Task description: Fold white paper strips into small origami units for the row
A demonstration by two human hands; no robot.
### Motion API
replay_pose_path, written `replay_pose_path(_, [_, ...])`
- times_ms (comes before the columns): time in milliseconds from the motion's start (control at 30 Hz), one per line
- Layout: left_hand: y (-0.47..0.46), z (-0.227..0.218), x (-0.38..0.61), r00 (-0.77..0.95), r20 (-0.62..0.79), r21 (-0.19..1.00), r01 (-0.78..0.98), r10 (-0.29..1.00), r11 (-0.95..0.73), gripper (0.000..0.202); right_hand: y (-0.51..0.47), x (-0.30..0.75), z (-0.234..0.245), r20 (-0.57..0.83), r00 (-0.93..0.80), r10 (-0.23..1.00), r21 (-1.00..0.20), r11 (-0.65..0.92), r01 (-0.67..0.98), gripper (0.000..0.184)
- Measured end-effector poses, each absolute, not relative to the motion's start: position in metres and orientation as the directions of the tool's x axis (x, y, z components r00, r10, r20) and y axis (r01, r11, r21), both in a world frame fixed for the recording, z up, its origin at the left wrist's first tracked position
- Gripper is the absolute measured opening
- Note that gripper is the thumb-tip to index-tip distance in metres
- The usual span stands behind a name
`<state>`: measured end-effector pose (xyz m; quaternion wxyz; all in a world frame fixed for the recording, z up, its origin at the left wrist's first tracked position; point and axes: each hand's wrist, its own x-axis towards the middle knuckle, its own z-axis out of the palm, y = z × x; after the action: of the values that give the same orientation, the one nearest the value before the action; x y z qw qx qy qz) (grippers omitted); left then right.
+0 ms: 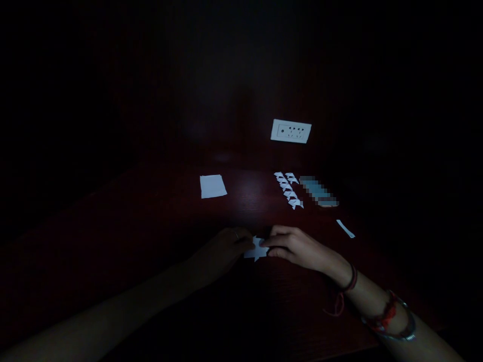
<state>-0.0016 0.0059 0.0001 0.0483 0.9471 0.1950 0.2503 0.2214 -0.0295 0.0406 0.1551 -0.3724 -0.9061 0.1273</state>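
A small piece of folded white paper [257, 249] with pointed tips at top and bottom lies near the front middle of the dark table. My left hand [231, 246], in shadow and wearing a ring, has its fingertips closed on the paper's left side. From the other side my right hand [296, 246] grips the right edge, index finger on top and thumb nearer to me. The underside of the paper is hidden. Beyond my right hand, several folded white paper pieces [288, 191] stand in two rows.
A stack of white paper sheets [213, 186] lies at the back left of the table [166, 211]. To the right are a phone-like object [320, 191], its face pixelated, and a narrow paper strip [345, 229]. A white socket plate [291, 131] is on the back wall. The surroundings are very dark.
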Motion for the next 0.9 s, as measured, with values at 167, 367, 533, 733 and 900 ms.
replay_pose_path(167, [0.005,0.007,0.002,0.843,0.377,0.112,0.370,0.384,-0.922,0.029,-0.031,0.213,0.040,0.235,-0.725,0.647,-0.230,0.762,0.606,0.023])
replay_pose_path(367, [0.005,0.013,-0.012,0.900,0.319,0.182,0.249,0.297,-0.951,0.040,-0.035,0.209,0.041,0.226,-0.735,0.639,-0.095,0.766,0.636,0.022])
replay_pose_path(533, [-0.004,0.026,-0.020,0.922,0.197,0.180,0.301,0.334,-0.936,0.051,-0.037,0.206,0.040,0.242,-0.747,0.619,-0.026,0.774,0.633,0.022])
replay_pose_path(733, [-0.007,0.032,-0.020,0.916,0.167,0.179,0.335,0.364,-0.925,0.049,-0.039,0.203,0.043,0.232,-0.710,0.665,-0.182,0.746,0.640,0.020])
replay_pose_path(900, [-0.006,0.033,-0.020,0.901,0.175,0.239,0.352,0.397,-0.905,0.052,-0.037,0.201,0.040,0.232,-0.620,0.749,-0.403,0.655,0.640,0.018])
